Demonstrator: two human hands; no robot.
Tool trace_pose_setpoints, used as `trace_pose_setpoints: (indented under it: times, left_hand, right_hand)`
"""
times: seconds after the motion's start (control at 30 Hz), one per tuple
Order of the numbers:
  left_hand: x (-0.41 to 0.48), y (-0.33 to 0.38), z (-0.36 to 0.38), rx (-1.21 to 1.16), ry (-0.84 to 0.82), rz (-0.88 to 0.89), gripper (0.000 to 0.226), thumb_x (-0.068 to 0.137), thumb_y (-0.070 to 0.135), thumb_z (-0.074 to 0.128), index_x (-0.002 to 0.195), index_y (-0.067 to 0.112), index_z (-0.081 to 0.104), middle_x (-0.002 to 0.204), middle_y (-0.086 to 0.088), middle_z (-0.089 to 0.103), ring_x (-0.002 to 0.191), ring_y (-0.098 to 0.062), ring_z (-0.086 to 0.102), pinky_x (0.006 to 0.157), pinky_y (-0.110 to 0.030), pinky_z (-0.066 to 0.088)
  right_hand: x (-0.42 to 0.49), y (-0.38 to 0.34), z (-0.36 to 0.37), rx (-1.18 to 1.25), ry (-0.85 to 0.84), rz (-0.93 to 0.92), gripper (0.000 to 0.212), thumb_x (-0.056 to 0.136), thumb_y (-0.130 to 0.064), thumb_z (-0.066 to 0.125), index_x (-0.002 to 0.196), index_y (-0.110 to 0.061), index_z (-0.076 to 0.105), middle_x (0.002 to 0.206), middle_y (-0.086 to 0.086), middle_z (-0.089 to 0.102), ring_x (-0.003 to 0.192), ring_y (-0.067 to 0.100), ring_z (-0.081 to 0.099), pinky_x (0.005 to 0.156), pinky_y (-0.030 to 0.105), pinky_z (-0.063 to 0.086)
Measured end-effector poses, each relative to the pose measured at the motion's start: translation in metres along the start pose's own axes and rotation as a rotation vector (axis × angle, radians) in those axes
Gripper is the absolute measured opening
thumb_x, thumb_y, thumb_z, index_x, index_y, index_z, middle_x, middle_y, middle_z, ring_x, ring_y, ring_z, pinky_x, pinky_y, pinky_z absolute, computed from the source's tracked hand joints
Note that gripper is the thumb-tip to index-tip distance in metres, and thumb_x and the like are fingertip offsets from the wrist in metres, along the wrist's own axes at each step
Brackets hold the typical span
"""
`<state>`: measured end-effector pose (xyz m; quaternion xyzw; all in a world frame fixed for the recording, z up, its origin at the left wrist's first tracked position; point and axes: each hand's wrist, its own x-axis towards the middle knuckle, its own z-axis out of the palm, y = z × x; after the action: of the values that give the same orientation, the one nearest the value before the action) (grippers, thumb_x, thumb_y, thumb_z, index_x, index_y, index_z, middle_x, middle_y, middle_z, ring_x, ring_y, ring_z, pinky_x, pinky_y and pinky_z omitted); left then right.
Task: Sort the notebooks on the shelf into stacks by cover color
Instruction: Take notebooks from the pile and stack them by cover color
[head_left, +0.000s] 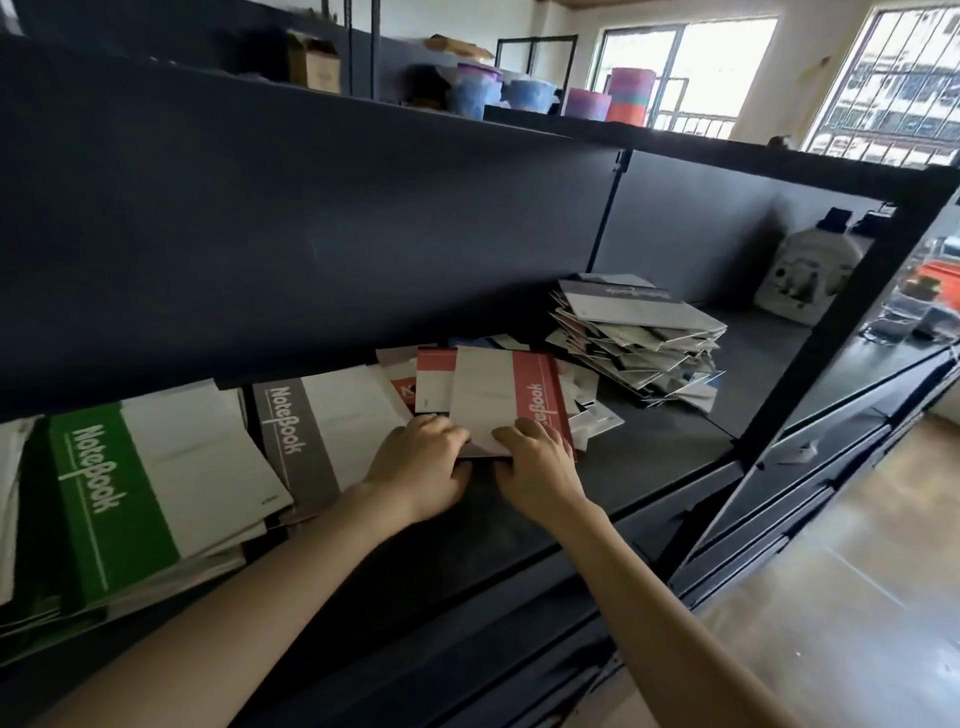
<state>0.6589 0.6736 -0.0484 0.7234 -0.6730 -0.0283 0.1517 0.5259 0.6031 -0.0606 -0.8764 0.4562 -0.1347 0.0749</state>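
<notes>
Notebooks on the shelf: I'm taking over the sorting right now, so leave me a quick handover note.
Left hand and right hand both grip the near edge of the red notebook mid-shelf.
Green stack lies far left, grey stack beside it.
Done: three colour stacks started.
Left: the messy pile at the right, unsorted.

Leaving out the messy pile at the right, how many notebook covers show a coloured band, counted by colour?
Green notebook: 1
Grey notebook: 1
Red: 2, the red notebook gripped by the left hand and right hand, and a second red notebook behind it
Orange-red notebook, mostly hidden: 1
Total: 5
</notes>
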Motion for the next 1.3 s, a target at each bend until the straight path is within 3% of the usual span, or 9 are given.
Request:
trace_pose_setpoints:
  times: [0.27,0.43,0.6,0.77,0.93,1.03,1.13,1.2,1.3]
  left_hand:
    - [0.039,0.005,0.005,-0.027,-0.055,0.022,0.036,0.092,0.025,0.049,0.126,0.014,0.053,0.129,-0.003,0.051,0.122,-0.022,0.042,0.099,-0.034,0.039]
    - [0.060,-0.001,0.006,-0.100,-0.150,-0.024,0.031,0.091,0.028,0.050,0.116,0.011,0.055,0.119,-0.005,0.049,0.116,-0.023,0.045,0.095,-0.035,0.041]
    - [0.068,0.004,0.008,-0.113,-0.190,0.004,0.032,0.090,0.025,0.048,0.117,0.010,0.057,0.119,-0.009,0.051,0.118,-0.027,0.042,0.096,-0.034,0.038]
    - [0.073,0.007,-0.004,-0.308,-0.062,-0.059,0.029,0.092,0.026,0.050,0.108,0.006,0.063,0.109,-0.011,0.062,0.099,-0.025,0.058,0.075,-0.027,0.043]
    - [0.074,0.004,-0.011,-0.677,0.154,-0.160,0.047,0.097,0.029,0.046,0.141,0.015,0.038,0.144,-0.005,0.044,0.130,-0.020,0.043,0.099,-0.025,0.032]
    - [0.071,0.000,-0.014,-0.909,0.215,-0.188,0.048,0.100,0.029,0.038,0.145,0.016,0.031,0.145,-0.004,0.042,0.130,-0.019,0.043,0.103,-0.029,0.032]
    - [0.070,-0.015,-0.018,-1.051,0.212,-0.284,0.056,0.095,0.040,0.037,0.144,0.014,0.032,0.132,-0.002,0.050,0.123,-0.022,0.048,0.104,-0.039,0.038]
    - [0.068,-0.026,-0.021,-1.144,0.209,-0.346,0.054,0.091,0.046,0.038,0.130,0.011,0.046,0.120,-0.007,0.059,0.111,-0.025,0.057,0.094,-0.041,0.048]
    - [0.065,-0.038,-0.027,-1.468,0.153,-0.511,0.023,0.100,0.031,0.041,0.105,0.014,0.055,0.098,-0.004,0.058,0.079,-0.021,0.061,0.054,-0.028,0.052]
  right_hand:
    - [0.024,0.016,-0.007,-0.130,-0.117,0.051,0.059,0.083,-0.018,0.058,0.139,-0.020,0.038,0.145,0.008,0.031,0.134,0.033,0.026,0.107,0.045,0.031]
    - [0.042,0.017,-0.019,-0.288,-0.278,-0.022,0.050,0.093,-0.028,0.053,0.138,-0.015,0.037,0.136,0.017,0.039,0.125,0.036,0.041,0.097,0.046,0.042]
    - [0.059,0.018,-0.031,-0.331,-0.402,-0.082,0.032,0.092,-0.022,0.053,0.122,-0.011,0.047,0.120,0.016,0.055,0.106,0.035,0.055,0.083,0.037,0.046]
    - [0.064,0.008,-0.038,-0.387,-0.436,-0.101,0.035,0.092,-0.005,0.044,0.126,-0.012,0.050,0.122,0.013,0.058,0.110,0.031,0.056,0.076,0.029,0.037]
    - [0.056,0.002,-0.033,-0.394,-0.256,-0.022,0.034,0.092,-0.005,0.042,0.126,-0.005,0.044,0.119,0.019,0.058,0.108,0.037,0.055,0.074,0.034,0.040]
    - [0.050,0.004,-0.028,-0.330,-0.124,0.049,0.028,0.093,-0.006,0.043,0.119,-0.005,0.051,0.113,0.018,0.061,0.102,0.036,0.059,0.071,0.032,0.039]
    - [0.043,0.008,-0.030,-0.196,-0.039,0.148,0.025,0.096,-0.012,0.040,0.116,-0.005,0.054,0.110,0.019,0.062,0.101,0.037,0.058,0.074,0.032,0.039]
    - [0.038,0.011,-0.033,-0.055,0.046,0.237,0.025,0.094,-0.010,0.042,0.114,-0.004,0.055,0.107,0.020,0.062,0.100,0.037,0.057,0.072,0.032,0.037]
    - [0.036,0.014,-0.036,0.378,0.230,0.391,0.023,0.093,-0.008,0.045,0.110,-0.001,0.059,0.105,0.017,0.064,0.096,0.032,0.058,0.064,0.028,0.033]
